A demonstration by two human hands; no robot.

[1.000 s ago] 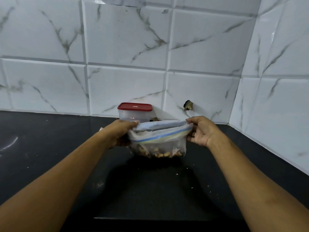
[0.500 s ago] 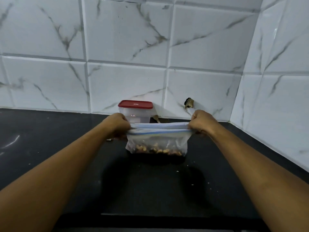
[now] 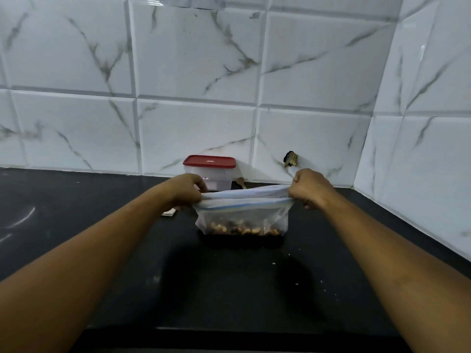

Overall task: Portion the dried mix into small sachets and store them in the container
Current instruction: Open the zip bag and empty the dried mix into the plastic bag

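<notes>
Head view: the zip bag (image 3: 242,215) sits on the black counter (image 3: 229,289), dried mix (image 3: 242,229) at its bottom, left hand (image 3: 187,191) and right hand (image 3: 309,188) each pinching 1 top corner; a hard tug could tear it, spilling mix; the lidded container (image 3: 211,174) stands behind

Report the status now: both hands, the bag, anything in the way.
The left hand and right hand grip the ends of the bag top. It rests on the counter, mix at bottom. Behind it the container, lid on.

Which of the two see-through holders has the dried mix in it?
The zip bag, gripped at its top by the left hand and right hand; the red-lidded tub behind stands closed.
</notes>
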